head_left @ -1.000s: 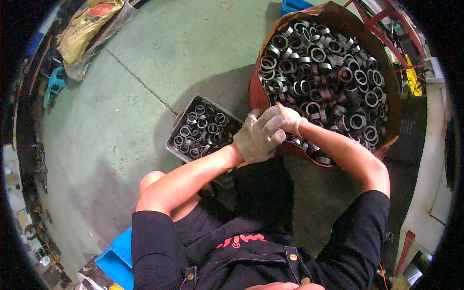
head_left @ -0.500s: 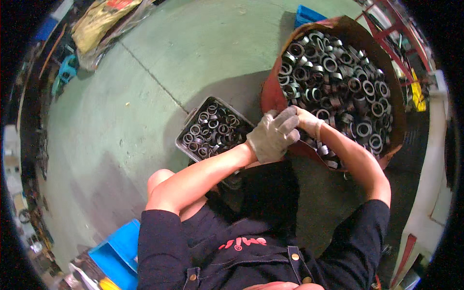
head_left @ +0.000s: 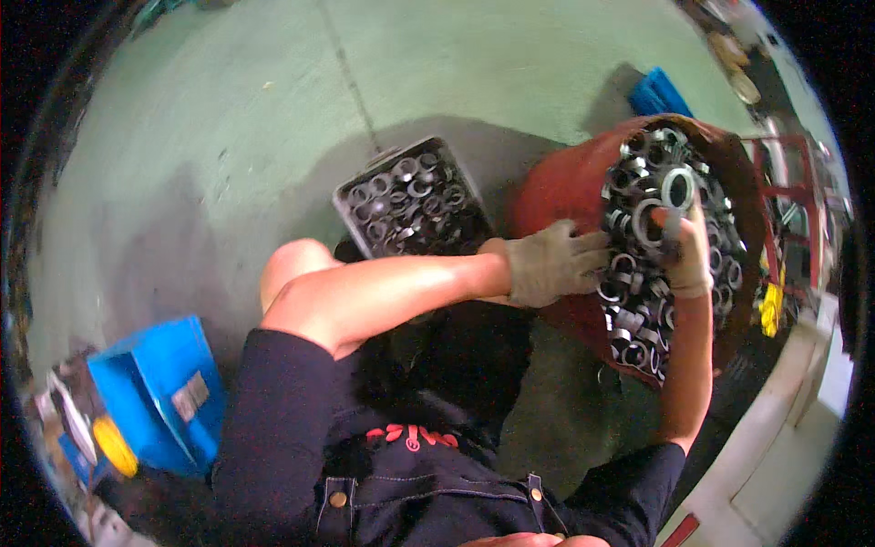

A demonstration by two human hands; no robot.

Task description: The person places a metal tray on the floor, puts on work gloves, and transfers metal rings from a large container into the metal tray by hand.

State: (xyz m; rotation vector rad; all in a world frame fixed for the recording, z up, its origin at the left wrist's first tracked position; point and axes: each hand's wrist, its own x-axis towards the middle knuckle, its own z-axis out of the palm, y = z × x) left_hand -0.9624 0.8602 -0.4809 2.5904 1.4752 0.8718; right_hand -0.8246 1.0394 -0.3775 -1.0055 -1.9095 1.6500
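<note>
Metal rings [head_left: 622, 266] fill a red drum [head_left: 561, 187] on the right. Over this heap, my right hand [head_left: 688, 260], in a worn glove, is closed on metal rings [head_left: 677, 189] at its fingertips; its palm side is partly hidden. My left hand [head_left: 556, 264], in a grey-white glove, lies at the drum's near-left rim with its fingers stretched toward the rings and nothing seen in them. Left of the drum stands a grey rectangular bin [head_left: 351, 214] holding more rings, just beyond my left forearm.
A blue bin [head_left: 164, 392] stands at the lower left, beside a yellow round thing [head_left: 116, 447]. Another blue container [head_left: 661, 94] is behind the drum. A red metal frame [head_left: 793, 187] rises at the right, near a white ledge [head_left: 775, 447]. Green floor [head_left: 228, 118] stretches beyond.
My hands, together at the drum's near edge before, are now apart. The right has moved over the heap and holds rings; the left stays at the rim, its fingers straighter. The view has turned.
</note>
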